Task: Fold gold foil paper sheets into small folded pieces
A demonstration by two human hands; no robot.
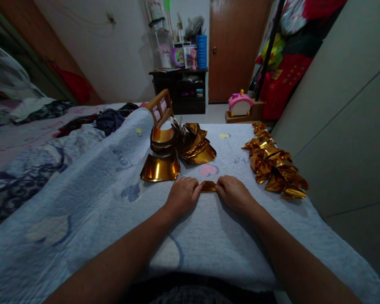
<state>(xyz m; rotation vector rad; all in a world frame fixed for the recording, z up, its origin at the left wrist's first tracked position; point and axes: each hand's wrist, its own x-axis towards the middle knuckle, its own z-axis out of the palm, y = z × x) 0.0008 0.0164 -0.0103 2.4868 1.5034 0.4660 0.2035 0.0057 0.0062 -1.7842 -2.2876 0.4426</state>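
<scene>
My left hand (183,195) and my right hand (233,193) rest on a light blue quilt (114,202), knuckles up, fingers curled. Between them lies a small folded piece of gold foil paper (208,186); each hand pinches one end of it. Just beyond my left hand lies a flat curved gold sheet (160,168). Behind that sits a fanned stack of gold sheets (185,143).
A row of folded gold pieces (274,162) runs along the quilt's right side, beside a pale wall panel (342,126). A small wooden frame (161,107) stands at the quilt's far edge. Clothes (109,119) lie at the left. A dark shelf (180,90) and a door (232,50) stand beyond.
</scene>
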